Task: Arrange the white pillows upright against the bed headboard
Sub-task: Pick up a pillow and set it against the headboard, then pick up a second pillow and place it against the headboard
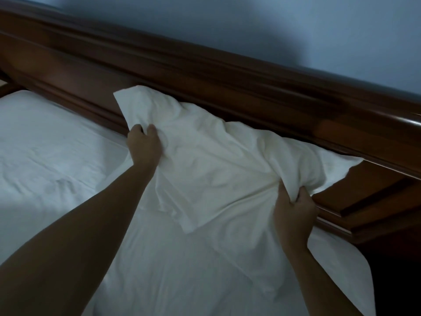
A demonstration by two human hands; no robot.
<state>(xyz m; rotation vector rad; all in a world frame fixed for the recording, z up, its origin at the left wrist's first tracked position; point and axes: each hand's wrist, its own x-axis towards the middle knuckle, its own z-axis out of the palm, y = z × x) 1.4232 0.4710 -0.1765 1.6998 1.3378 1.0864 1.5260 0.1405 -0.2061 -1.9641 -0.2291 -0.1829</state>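
A white pillow [214, 156] leans against the dark wooden headboard [205, 71], crumpled and tilted, its upper left corner raised. My left hand [144, 144] grips the pillow's left edge. My right hand [293, 210] pinches a bunch of fabric at the pillow's lower right side, close to the headboard's ledge. A second white pillow [205, 270] lies flat on the bed under and in front of the first one, its right corner hanging past the bed's edge.
The white sheet [45, 156] covers the mattress to the left. A blue-grey wall [296, 30] rises behind the headboard. The headboard's lower wooden ledge [376, 210] juts out at the right, with dark space below it.
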